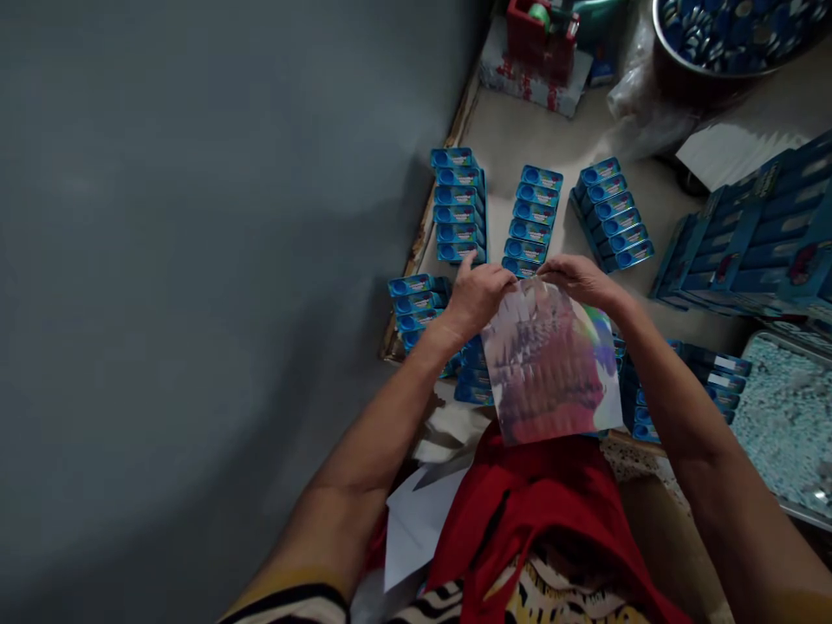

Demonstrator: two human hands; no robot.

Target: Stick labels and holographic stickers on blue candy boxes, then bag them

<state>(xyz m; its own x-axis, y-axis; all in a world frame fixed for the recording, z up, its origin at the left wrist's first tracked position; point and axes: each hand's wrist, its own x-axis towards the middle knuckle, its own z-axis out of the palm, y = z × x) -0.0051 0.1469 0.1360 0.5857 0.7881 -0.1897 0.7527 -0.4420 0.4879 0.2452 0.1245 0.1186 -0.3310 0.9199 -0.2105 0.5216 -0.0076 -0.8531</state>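
Note:
A shiny, iridescent plastic-looking sheet (552, 373) hangs in front of my body. Its upper edge is pinched by my left hand (479, 296) at the left corner and by my right hand (581, 279) a little further right. The left index finger sticks out towards a row of small blue boxes (458, 208). Just beyond my fingertips lies a middle row of similar blue boxes (534, 212), its near end close to the sheet. Another blue row (614, 212) sits beyond my right hand. More blue boxes (416, 308) are left of my left wrist, and others are partly hidden under the sheet.
A red tape dispenser (541, 39) stands on a wrapped block at the back. At the far right are a round tub (663, 65) of blue items, stacked blue cartons (754, 230) and a tray of pale-blue pieces (786, 416). A grey wall (195, 260) borders the table's left side.

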